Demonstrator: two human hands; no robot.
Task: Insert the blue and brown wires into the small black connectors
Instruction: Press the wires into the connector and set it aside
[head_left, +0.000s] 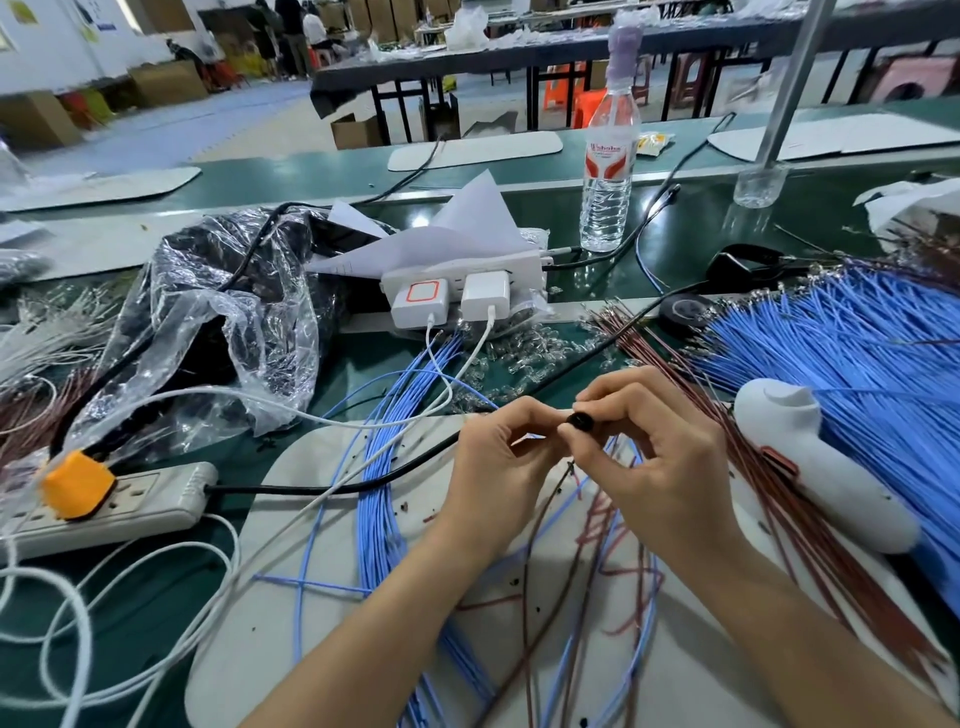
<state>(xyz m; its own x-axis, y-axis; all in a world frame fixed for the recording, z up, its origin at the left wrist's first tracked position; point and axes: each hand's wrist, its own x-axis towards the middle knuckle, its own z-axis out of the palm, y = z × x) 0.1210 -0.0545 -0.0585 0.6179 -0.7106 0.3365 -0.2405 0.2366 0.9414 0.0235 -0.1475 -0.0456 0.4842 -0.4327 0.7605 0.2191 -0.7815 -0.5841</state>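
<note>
Smooth blue wires (382, 467) lie in a bundle left of the L hand (498, 452), whose fingertips are pinched narrow against the left side of the small black connector (576, 420) (whether a wire tip sits between them, can't tell). The R hand (660, 452) pinches that matte, roundish connector btwn thumb & forefinger above the mat. A thin brown wire (566, 474) hangs just below, its long axis running toward the viewer, so the next insertion prob. comes from underneath, nearer the R thumb.
</note>
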